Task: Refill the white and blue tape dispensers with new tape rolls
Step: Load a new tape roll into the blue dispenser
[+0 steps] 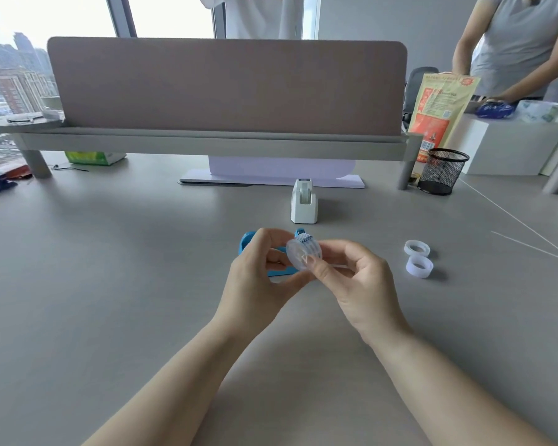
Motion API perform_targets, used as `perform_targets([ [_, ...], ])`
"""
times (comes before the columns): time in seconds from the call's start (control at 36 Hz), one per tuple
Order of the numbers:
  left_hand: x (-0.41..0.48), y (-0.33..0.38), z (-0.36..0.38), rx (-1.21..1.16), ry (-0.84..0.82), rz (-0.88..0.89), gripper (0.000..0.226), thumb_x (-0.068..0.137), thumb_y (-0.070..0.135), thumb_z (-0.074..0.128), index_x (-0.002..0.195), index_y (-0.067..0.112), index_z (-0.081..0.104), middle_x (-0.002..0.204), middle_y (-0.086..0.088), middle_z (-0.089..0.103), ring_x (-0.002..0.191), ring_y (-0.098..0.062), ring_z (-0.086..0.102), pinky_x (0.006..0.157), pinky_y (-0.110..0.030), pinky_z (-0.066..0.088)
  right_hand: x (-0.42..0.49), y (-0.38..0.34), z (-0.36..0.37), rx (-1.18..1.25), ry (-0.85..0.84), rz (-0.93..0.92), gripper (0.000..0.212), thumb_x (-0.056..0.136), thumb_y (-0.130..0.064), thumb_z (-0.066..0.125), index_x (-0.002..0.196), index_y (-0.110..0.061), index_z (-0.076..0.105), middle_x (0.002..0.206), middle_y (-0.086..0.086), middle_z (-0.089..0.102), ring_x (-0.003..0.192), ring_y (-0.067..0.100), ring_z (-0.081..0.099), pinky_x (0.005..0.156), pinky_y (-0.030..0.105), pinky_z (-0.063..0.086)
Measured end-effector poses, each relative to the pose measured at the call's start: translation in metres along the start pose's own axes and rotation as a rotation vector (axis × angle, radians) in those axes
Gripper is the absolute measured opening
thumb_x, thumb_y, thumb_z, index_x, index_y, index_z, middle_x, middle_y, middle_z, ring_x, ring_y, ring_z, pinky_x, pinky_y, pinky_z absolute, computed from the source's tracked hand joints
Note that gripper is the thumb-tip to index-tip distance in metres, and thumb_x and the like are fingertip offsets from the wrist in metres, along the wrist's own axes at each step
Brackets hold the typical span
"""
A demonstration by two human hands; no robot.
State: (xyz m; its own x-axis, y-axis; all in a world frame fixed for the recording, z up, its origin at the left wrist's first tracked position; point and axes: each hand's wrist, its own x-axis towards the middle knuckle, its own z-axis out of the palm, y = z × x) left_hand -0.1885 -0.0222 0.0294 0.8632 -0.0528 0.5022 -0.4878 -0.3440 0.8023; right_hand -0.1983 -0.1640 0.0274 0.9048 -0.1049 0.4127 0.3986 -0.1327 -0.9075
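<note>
A clear tape roll [301,254] with a blue-printed end is held above the grey desk by both hands. My left hand [259,278] pinches it from the left, my right hand [358,281] from the right, thumb on its face. Behind my hands lies the blue tape dispenser [247,241], mostly hidden. The white tape dispenser [304,202] stands upright farther back, a roll showing in its slot. Two loose rings, one [417,247] behind the other [419,266], lie on the desk to the right; whether they are new rolls or cores I cannot tell.
A black mesh pen cup [442,171] stands at the back right by a raised shelf [213,141] with a pink divider. An orange bag [438,114] leans there. A person stands at the far right. A thin white cable [516,220] crosses the desk's right side.
</note>
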Motion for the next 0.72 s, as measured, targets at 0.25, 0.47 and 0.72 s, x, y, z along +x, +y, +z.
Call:
perform_targets([
  [0.25,0.0,-0.008,0.001,-0.003,-0.025,0.04,0.04,0.066,0.019,0.085,0.097,0.02,0.059,0.089,0.006,0.071,0.077,-0.006,0.068,0.074,-0.018,0.055,0.0,0.0,-0.002,-0.022,0.02,-0.006,0.013,0.073,-0.026,0.077,0.084,-0.021,0.074,0.08,-0.005,0.077,0.076,0.013,0.072,0.074,0.027,0.057],
  [0.47,0.003,-0.011,-0.006,-0.177,-0.186,-0.089,0.037,0.075,0.005,0.076,0.1,0.024,0.056,0.103,0.005,0.07,0.085,-0.016,0.071,0.081,-0.032,0.056,0.004,0.0,-0.009,-0.051,0.002,-0.009,0.018,0.068,-0.041,0.073,0.079,-0.026,0.072,0.077,-0.011,0.076,0.072,0.007,0.07,0.069,0.017,0.052],
  [0.72,0.009,-0.011,-0.022,-0.253,-0.287,-0.172,0.024,0.08,0.022,0.068,0.104,0.017,0.071,0.1,-0.003,0.075,0.094,-0.022,0.071,0.093,-0.043,0.053,0.008,0.0,-0.015,0.091,-0.211,0.05,0.024,0.067,-0.03,0.074,0.089,-0.02,0.073,0.086,-0.004,0.076,0.082,0.011,0.07,0.078,0.022,0.053],
])
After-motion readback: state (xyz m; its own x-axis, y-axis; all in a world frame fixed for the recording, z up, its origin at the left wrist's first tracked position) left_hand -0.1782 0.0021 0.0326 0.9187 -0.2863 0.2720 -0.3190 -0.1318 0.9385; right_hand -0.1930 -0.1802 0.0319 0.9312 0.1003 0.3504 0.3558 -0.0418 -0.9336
